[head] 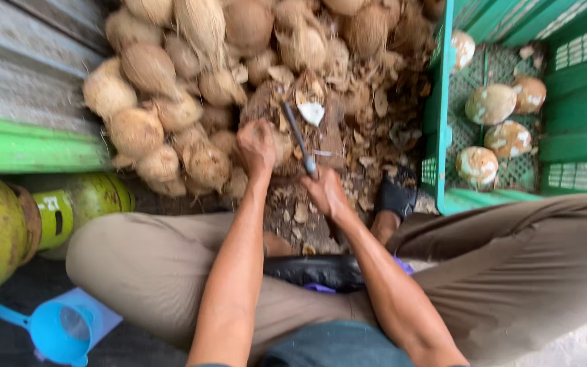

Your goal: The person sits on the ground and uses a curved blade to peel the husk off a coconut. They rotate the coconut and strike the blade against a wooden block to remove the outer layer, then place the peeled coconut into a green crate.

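My left hand (257, 145) grips a brown coconut (281, 146) that rests on a wooden chopping block (266, 102). In my right hand (325, 191) I hold a knife (298, 138) by its handle, the dark blade pointing away from me over the block. A white shard of coconut (312, 112) lies on the block just beyond the blade. Behind the block rises a pile of husked brown coconuts (171, 88).
A green plastic crate (443, 102) at the right holds several peeled pale coconuts (491, 104). Shell chips (375, 129) litter the ground. Yellow-green gas cylinders (8, 224) and a blue plastic funnel (59, 329) sit at the left. My legs are folded around the block.
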